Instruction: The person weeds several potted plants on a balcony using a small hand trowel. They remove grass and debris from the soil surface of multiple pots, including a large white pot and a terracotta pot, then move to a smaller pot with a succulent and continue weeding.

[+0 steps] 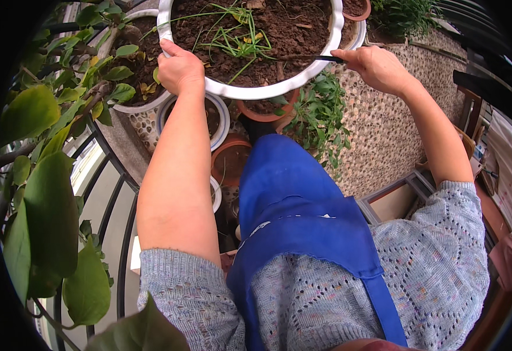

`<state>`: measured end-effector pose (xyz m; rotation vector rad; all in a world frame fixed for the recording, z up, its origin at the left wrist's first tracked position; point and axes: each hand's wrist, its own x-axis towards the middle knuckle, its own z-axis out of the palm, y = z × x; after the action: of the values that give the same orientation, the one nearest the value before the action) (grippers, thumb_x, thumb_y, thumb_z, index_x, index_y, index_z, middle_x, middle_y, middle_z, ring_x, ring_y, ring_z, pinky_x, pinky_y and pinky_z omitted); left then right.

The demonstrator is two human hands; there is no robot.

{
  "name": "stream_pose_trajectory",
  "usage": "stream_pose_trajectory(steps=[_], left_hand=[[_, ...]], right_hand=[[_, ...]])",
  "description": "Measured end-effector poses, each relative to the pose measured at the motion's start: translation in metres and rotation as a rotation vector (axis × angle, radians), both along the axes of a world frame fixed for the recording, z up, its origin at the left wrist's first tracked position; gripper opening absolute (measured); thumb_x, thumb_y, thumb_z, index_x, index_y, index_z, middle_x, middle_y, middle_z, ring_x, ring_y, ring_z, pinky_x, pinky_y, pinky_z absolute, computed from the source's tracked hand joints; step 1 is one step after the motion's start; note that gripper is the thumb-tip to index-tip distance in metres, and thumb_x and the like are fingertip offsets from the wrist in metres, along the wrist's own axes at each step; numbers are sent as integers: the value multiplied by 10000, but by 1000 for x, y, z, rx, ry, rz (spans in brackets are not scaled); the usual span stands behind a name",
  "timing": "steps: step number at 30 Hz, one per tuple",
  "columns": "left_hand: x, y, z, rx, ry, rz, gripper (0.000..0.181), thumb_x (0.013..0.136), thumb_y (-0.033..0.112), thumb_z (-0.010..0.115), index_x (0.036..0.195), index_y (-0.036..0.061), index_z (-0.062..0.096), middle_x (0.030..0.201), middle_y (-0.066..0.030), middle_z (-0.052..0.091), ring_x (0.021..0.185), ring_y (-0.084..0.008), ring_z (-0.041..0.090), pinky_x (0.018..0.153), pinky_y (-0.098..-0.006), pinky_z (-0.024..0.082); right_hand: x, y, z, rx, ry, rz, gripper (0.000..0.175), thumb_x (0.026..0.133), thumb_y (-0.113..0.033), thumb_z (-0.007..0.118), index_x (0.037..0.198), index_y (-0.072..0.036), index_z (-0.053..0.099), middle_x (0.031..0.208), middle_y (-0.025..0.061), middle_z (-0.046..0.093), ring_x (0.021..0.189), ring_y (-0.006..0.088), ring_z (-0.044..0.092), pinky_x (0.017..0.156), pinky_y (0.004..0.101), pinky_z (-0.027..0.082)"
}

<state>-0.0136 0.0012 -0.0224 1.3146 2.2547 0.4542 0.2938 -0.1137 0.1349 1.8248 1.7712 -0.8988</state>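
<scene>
A large white planter (256,91) with a scalloped rim is in front of me at the top of the view, its far side cut off. Brown crumbly soil (293,26) lies in it, with a limp tangle of thin green shoots (234,39) and a few yellowed leaves. My left hand (180,68) grips the planter's rim on the left, thumb on top. At the right rim, my right hand (372,68) holds a slim tool by its black handle (329,58). The tool's thin dark shaft reaches left over the soil near the shoots; its tip is hard to make out.
Below the planter stand terracotta pots (231,160) and a blue-banded white pot (223,125). A leafy plant (321,112) spreads over the pebbled floor (383,131). Broad-leaved branches (50,219) and a black metal railing (109,206) line the left side.
</scene>
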Motion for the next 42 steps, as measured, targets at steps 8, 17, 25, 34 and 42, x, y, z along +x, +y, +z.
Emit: stream_pose_trajectory(steps=[8, 17, 25, 34, 42], left_hand=[[-1, 0, -4, 12, 47, 6, 719, 1071, 541, 307, 1029, -53, 710, 968, -276, 728, 951, -470, 688, 851, -551, 539], [2, 0, 4, -23, 65, 18, 708, 1079, 535, 298, 979, -41, 697, 948, -281, 725, 946, -496, 679, 851, -568, 527], [3, 0, 4, -11, 64, 36, 699, 1076, 542, 317, 996, -42, 693, 917, -295, 719, 916, -498, 686, 819, -572, 535], [4, -1, 5, -20, 9, 53, 683, 1078, 546, 316, 984, -14, 696, 912, -261, 723, 898, -476, 692, 795, -565, 539], [1, -2, 3, -35, -42, 43, 691, 1080, 553, 277, 1080, -8, 681, 993, -264, 729, 970, -482, 678, 856, -563, 527]], right_hand=[[74, 47, -4, 111, -110, -74, 382, 971, -167, 656, 1345, -238, 694, 713, 142, 632, 573, 218, 513, 630, 365, 471], [32, 63, -9, 28, 103, 374, 235, 895, -230, 718, 1104, -144, 784, 766, 147, 704, 736, 347, 686, 692, 439, 538], [75, 127, 25, 130, -312, 230, 180, 848, -315, 717, 926, -176, 801, 730, 129, 708, 700, 347, 690, 649, 443, 545], [63, 89, -37, 86, 156, 108, 253, 930, -193, 707, 1139, -61, 761, 835, 162, 722, 739, 289, 688, 728, 385, 535], [42, 55, -51, 122, 331, -337, 423, 996, -354, 661, 1235, -9, 715, 974, 165, 755, 882, 223, 713, 842, 363, 544]])
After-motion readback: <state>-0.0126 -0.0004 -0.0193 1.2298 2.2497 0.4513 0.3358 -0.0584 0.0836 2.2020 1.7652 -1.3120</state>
